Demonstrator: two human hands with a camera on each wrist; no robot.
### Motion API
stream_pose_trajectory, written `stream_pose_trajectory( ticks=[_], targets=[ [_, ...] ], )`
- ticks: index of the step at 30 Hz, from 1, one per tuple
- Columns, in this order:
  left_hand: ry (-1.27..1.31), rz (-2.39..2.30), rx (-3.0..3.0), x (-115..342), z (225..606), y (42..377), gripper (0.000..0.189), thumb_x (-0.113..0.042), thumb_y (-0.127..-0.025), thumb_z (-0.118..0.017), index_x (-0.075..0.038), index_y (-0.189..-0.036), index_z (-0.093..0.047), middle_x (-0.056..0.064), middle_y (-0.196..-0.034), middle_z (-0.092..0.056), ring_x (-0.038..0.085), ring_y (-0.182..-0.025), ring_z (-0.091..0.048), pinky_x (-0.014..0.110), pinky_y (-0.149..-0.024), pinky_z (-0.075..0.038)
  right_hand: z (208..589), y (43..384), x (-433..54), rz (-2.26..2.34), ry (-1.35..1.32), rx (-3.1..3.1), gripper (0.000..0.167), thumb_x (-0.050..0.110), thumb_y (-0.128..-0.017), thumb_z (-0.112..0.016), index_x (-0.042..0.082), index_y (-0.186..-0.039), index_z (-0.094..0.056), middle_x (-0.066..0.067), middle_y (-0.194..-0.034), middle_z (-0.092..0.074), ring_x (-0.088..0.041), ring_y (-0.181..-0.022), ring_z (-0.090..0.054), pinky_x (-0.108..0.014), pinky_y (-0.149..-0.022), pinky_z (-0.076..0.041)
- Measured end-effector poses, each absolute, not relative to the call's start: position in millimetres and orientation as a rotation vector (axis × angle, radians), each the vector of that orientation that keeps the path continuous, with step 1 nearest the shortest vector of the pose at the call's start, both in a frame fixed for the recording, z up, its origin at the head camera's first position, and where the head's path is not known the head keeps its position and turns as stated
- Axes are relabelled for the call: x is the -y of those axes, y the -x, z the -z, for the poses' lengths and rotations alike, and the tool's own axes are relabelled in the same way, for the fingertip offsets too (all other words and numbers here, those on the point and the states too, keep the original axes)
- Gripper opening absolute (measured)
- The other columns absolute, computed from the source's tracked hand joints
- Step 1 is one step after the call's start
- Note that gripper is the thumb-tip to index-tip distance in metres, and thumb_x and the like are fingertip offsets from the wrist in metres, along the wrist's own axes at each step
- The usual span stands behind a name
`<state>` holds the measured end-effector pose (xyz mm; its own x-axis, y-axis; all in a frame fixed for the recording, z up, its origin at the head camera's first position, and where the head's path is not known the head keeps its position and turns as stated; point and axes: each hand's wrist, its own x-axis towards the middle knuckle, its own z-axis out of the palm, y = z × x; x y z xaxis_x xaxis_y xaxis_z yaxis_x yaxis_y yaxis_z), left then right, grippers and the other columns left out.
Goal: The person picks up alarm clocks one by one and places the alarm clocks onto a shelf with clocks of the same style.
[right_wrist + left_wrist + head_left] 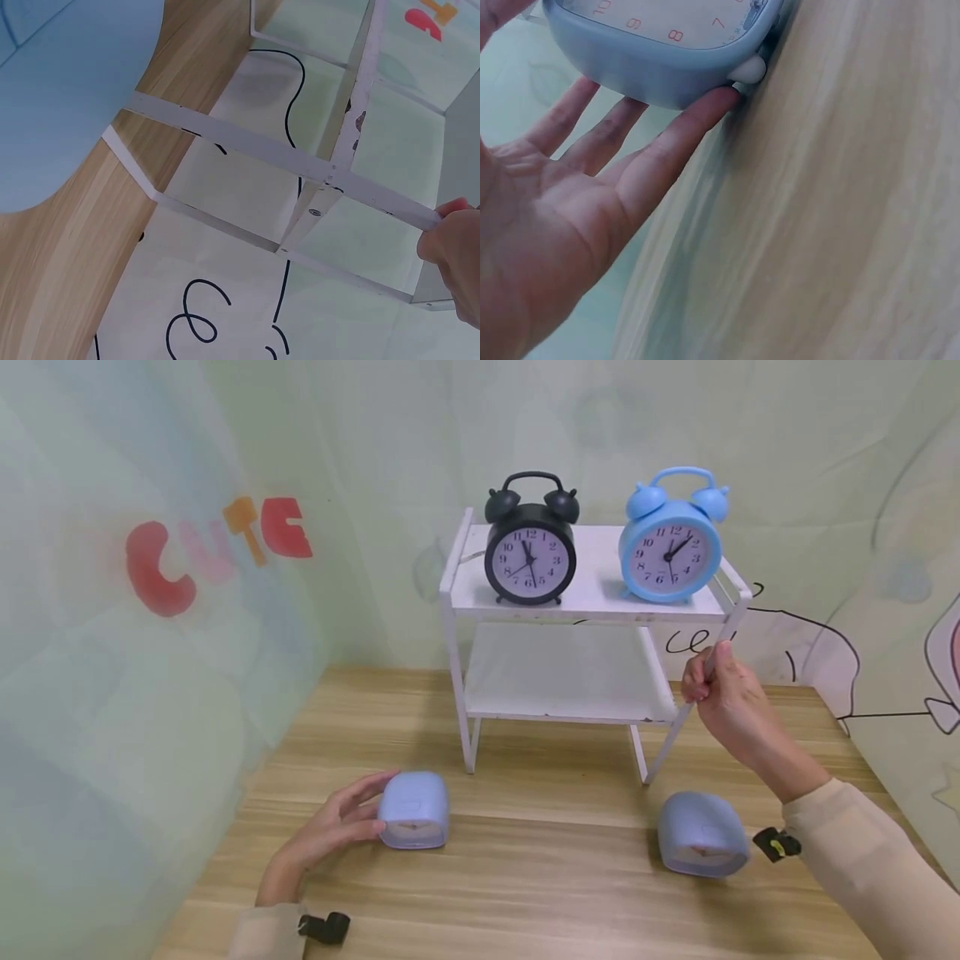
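Observation:
A two-tier white shelf rack (570,717) stands on the table, its right side leaning in the head view. My right hand (726,700) grips the rack's right front post, fist wrapped around it; the right wrist view shows the fingers (457,251) on the post. My left hand (337,822) touches the left side of a small lavender-blue clock (414,802), fingers fairly straight. In the left wrist view that clock (660,71) shows red numerals, with fingertips against its casing. A matching clock (697,827) sits below my right hand.
On the top shelf stand a black twin-bell alarm clock (530,556) and a light-blue one (670,552). A cloth wall with printed letters (157,568) and line drawings surrounds the wooden table (540,893) at left, back and right.

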<state>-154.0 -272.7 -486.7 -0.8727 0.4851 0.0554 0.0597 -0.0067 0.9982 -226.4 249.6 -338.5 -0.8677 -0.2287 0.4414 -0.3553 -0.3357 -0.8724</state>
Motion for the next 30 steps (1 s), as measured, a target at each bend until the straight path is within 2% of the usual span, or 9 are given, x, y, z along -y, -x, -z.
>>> stream_pose_trajectory(
  ticks=[3, 7, 11, 19, 30],
  targets=[
    [-0.591, -1.964, -1.97, 273.1, 488.2, 155.6, 0.067, 0.002, -0.092, -0.063, 0.006, -0.15, -0.031, 0.023, -0.152, -0.036, 0.044, -0.133, -0.043, 0.038, -0.096, -0.05, 338.9, 226.3, -249.3, -2.372, -0.788, 1.751, 0.044, 0.034, -0.108, -0.024, 0.003, -0.081, -0.04, -0.009, -0.074, -0.027, -0.02, -0.07, -0.027, -0.029, -0.068, -0.027],
    [-0.638, -2.003, -1.974, 272.6, 489.8, 156.6, 0.065, 0.005, -0.09, -0.064, 0.01, -0.148, -0.033, 0.005, -0.145, -0.048, 0.017, -0.124, -0.056, 0.035, -0.096, -0.051, 339.0, 226.0, -249.4, -2.369, -0.791, 1.753, 0.044, 0.034, -0.108, -0.024, 0.004, -0.081, -0.04, -0.009, -0.075, -0.027, -0.02, -0.071, -0.027, -0.03, -0.068, -0.026],
    [-0.687, -2.015, -2.017, 270.6, 490.1, 156.9, 0.064, 0.007, -0.089, -0.065, 0.013, -0.145, -0.034, 0.0, -0.141, -0.052, 0.016, -0.122, -0.057, 0.033, -0.097, -0.05, 339.0, 226.1, -249.5, -2.369, -0.783, 1.753, 0.043, 0.033, -0.108, -0.024, 0.003, -0.081, -0.04, -0.009, -0.075, -0.027, -0.02, -0.072, -0.027, -0.03, -0.068, -0.026],
    [-0.669, -1.949, -2.139, 268.8, 490.1, 158.1, 0.066, 0.004, -0.089, -0.067, 0.012, -0.145, -0.035, 0.007, -0.146, -0.05, 0.008, -0.127, -0.05, 0.023, -0.103, -0.041, 340.8, 226.9, -249.7, -2.385, -0.802, 1.709, 0.043, 0.032, -0.109, -0.026, 0.004, -0.08, -0.041, -0.009, -0.075, -0.026, -0.02, -0.071, -0.026, -0.029, -0.068, -0.025],
    [-0.717, -1.969, -2.103, 268.3, 493.1, 159.3, 0.064, 0.003, -0.09, -0.066, 0.014, -0.145, -0.035, 0.001, -0.146, -0.05, 0.008, -0.131, -0.047, 0.021, -0.106, -0.037, 341.1, 226.9, -249.3, -2.403, -0.794, 1.704, 0.043, 0.032, -0.109, -0.027, 0.004, -0.08, -0.041, -0.008, -0.075, -0.026, -0.021, -0.072, -0.023, -0.031, -0.068, -0.021]
  ],
)
